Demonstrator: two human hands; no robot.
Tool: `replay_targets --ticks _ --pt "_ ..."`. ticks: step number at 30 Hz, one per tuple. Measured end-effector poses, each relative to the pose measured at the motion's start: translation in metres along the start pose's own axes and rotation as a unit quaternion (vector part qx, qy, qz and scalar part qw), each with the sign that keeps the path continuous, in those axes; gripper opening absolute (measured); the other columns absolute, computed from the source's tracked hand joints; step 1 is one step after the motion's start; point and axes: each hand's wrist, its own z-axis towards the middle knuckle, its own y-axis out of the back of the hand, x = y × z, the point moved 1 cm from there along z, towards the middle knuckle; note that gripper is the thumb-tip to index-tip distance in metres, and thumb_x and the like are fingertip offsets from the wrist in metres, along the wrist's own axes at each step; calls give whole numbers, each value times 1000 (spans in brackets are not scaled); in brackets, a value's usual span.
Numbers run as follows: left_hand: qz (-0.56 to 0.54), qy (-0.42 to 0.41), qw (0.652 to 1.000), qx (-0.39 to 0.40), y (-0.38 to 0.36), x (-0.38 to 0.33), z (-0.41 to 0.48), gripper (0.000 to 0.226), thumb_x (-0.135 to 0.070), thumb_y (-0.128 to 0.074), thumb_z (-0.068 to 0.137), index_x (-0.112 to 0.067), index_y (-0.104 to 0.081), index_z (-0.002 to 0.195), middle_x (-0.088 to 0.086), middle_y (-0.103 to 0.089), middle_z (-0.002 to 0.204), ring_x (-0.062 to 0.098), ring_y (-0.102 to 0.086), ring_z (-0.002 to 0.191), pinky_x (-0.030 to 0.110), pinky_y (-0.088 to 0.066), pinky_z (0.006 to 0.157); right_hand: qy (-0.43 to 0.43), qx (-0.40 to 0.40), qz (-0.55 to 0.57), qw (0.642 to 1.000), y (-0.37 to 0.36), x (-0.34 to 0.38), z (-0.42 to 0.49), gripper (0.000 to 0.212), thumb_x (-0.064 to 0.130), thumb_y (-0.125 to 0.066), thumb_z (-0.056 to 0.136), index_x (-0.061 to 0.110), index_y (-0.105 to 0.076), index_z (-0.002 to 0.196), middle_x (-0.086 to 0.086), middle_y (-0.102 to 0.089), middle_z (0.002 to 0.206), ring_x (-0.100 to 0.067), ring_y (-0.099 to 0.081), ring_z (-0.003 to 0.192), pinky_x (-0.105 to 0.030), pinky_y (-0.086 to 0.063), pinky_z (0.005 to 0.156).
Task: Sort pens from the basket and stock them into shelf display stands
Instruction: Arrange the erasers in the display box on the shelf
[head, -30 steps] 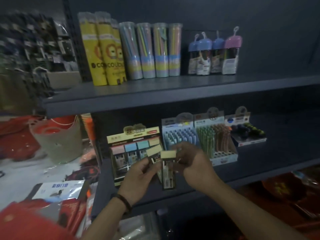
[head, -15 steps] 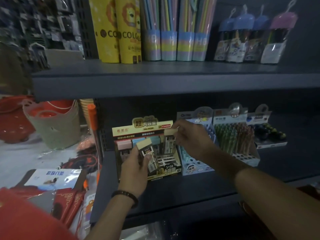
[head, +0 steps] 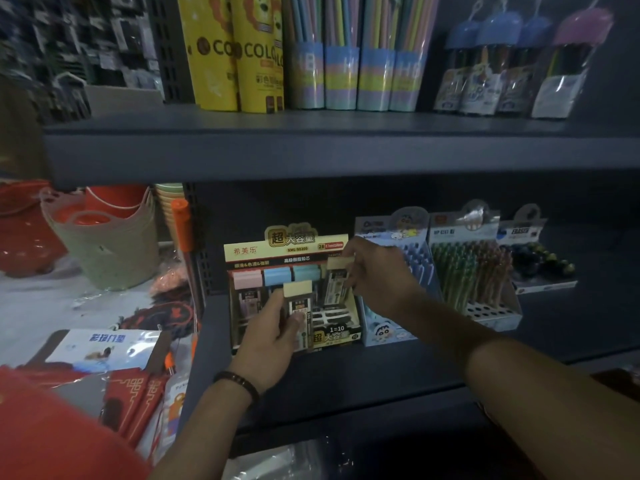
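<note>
Dim shop; dark shelf (head: pixel 381 368) across mid-frame, pen stands (head: pixel 474 271) at right. Left hand (head: pixel 273 337) reaching up from lower centre, gripping a pack (head: pixel 298 299) upright. Right hand (head: pixel 377 271) pinching another pack (head: pixel 337 282), tilted slightly, long axis near vertical, at the display box (head: pixel 287 249), centre.

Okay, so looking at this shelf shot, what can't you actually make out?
- Head view: lower part of the yellow display box, covered by the left hand.
- Small print on the pack in the right hand: too small and dim.
- Tops of the yellow tubes: cut off by the top edge.
- Hanging goods far left: blurred.
</note>
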Motion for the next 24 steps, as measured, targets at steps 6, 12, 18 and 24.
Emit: replay_targets --ticks 6,12,18,24 --pt "-16 1 1000 -19 4 1 0 21 -22 -51 104 -33 -54 121 -29 -63 111 -10 -57 106 11 -44 85 1 17 -95 995 -5 2 12 35 10 -68 94 40 -50 99 -6 -64 102 -16 -65 73 -28 -60 61" --pt "-24 -4 998 -53 5 -5 -1 22 -22 -53 103 -31 -55 122 -25 -64 111 -8 -59 103 12 -46 81 0 34 -114 993 5 5 2 36 2 -67 92 30 -57 113 -3 -66 95 -16 -66 73 -31 -61 60" --pt "-46 5 996 -72 1 -13 2 11 -22 -55 102 -27 -56 112 -13 -67 105 -4 -63 94 24 -53 77 15 35 -126 991 1 13 -2 35 1 -62 96 24 -60 122 0 -59 98 -11 -54 74 -15 -37 51" --pt "-62 19 995 -82 3 -14 5 9 -23 -55 102 -28 -56 109 -12 -68 104 0 -65 91 29 -57 76 3 8 -123 992 0 7 8 31 9 -63 97 34 -53 113 -2 -66 101 -8 -57 71 -19 -43 58"
